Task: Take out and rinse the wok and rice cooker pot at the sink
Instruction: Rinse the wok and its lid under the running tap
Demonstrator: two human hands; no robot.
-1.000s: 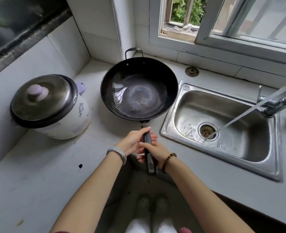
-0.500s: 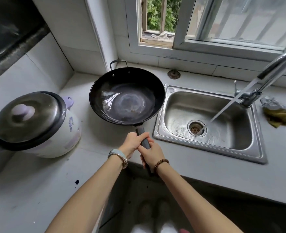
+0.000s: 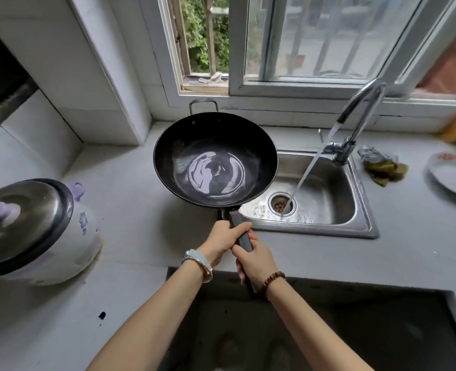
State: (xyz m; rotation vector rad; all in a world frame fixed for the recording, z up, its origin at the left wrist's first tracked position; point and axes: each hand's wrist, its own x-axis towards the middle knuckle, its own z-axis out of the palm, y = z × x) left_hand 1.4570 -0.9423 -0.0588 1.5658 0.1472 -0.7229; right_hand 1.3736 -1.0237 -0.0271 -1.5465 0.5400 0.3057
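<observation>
the pale surface (image 3: pixel 130 210) is seen to carry everything, with the steel sink (image 3: pixel 315 228) let into it on the right. the black wok (image 3: pixel 216 159) is held up over the surface with its bowl roughly level. its right edge overlaps the sink's left rim, and it is not yet under the water. a glossy round patch is seen at its bottom; whether that is water cannot be told. the rice cooker (image 3: pixel 39 231) is left on the surface at the far left with its lid on, well apart from the sink, so its pot is judged untouched. the tap (image 3: pixel 362 124) is running, and its stream (image 3: pixel 308 170) falls slantwise onto the drain. the wok's long handle (image 3: pixel 234 217) is gripped by both hands. the fingers of the left hand (image 3: pixel 221 241) are curled round it nearer the bowl, and those of the right hand (image 3: pixel 253 261) are wrapped round it just behind. for the step in hand, carrying the wok across to be rinsed, the bowl is best swung right until it is centred under the stream and lowered into the basin before it is tipped. the two-handed grip should be held firm, since the weight sits far out from the wrists. the loop handle at the back is best kept clear of the tap.
</observation>
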